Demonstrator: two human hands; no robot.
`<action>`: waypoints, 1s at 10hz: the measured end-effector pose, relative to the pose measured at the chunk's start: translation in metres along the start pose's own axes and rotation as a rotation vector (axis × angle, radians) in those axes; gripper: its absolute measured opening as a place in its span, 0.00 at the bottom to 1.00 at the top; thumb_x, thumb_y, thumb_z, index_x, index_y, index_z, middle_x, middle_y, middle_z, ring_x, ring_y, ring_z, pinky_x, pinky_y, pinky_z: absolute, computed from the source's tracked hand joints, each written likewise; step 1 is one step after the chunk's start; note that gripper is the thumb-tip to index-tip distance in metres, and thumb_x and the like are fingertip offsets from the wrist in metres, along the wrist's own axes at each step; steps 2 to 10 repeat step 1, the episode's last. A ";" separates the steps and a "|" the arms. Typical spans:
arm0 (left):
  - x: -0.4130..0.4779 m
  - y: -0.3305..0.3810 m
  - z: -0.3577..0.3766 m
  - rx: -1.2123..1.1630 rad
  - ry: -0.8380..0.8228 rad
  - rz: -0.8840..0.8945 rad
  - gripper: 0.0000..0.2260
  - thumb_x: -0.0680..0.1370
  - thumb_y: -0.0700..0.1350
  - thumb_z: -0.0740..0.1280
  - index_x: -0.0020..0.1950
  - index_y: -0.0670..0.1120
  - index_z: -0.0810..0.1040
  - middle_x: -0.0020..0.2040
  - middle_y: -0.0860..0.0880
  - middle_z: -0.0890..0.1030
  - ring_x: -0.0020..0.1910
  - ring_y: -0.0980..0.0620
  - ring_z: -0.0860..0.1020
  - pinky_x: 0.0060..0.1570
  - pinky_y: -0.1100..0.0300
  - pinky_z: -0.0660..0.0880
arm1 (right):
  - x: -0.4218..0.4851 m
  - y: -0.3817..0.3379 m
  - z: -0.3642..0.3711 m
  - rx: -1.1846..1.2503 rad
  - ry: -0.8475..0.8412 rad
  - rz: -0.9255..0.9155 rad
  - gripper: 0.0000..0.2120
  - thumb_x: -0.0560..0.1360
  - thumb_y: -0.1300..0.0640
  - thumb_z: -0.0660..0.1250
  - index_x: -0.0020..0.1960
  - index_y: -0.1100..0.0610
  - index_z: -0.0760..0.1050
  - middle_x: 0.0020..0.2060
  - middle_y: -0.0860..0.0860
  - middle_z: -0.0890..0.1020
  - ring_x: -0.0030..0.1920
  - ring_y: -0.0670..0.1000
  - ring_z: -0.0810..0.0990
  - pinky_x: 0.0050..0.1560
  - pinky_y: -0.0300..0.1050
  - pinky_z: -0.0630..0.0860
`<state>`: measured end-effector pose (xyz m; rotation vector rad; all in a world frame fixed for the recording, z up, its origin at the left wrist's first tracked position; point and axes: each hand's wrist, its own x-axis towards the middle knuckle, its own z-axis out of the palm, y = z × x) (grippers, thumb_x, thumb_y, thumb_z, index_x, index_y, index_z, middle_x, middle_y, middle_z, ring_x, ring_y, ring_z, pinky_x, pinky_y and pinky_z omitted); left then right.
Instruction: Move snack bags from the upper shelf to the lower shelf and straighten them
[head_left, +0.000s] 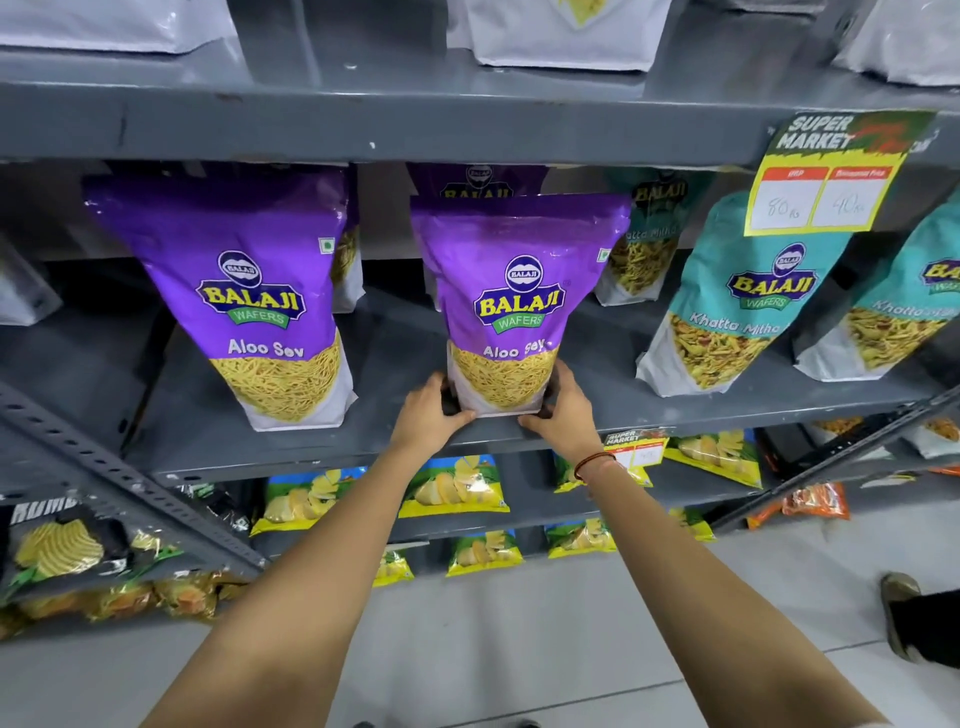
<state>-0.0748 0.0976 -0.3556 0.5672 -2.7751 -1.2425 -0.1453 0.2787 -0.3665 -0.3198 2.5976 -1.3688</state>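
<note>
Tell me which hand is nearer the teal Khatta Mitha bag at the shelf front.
Right. The right hand holds the middle Aloo Sev bag's right bottom corner, on the side facing the teal Khatta Mitha bag; the left hand holds the opposite corner.

The grey metal shelf (395, 332) carries upright snack pouches: a purple Aloo Sev pouch (509, 312) at its front edge, another purple pouch (249, 291) left of it, teal Khatta Mitha pouches (737, 301) right.
</note>
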 end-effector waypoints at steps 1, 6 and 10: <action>-0.008 0.001 -0.001 -0.033 0.055 0.024 0.24 0.70 0.45 0.72 0.62 0.41 0.70 0.61 0.40 0.79 0.61 0.40 0.75 0.56 0.49 0.74 | -0.015 -0.008 0.000 0.009 0.095 -0.040 0.36 0.67 0.62 0.75 0.71 0.60 0.63 0.64 0.61 0.75 0.66 0.61 0.72 0.65 0.53 0.71; -0.008 0.001 -0.001 -0.033 0.055 0.024 0.24 0.70 0.45 0.72 0.62 0.41 0.70 0.61 0.40 0.79 0.61 0.40 0.75 0.56 0.49 0.74 | -0.015 -0.008 0.000 0.009 0.095 -0.040 0.36 0.67 0.62 0.75 0.71 0.60 0.63 0.64 0.61 0.75 0.66 0.61 0.72 0.65 0.53 0.71; -0.008 0.001 -0.001 -0.033 0.055 0.024 0.24 0.70 0.45 0.72 0.62 0.41 0.70 0.61 0.40 0.79 0.61 0.40 0.75 0.56 0.49 0.74 | -0.015 -0.008 0.000 0.009 0.095 -0.040 0.36 0.67 0.62 0.75 0.71 0.60 0.63 0.64 0.61 0.75 0.66 0.61 0.72 0.65 0.53 0.71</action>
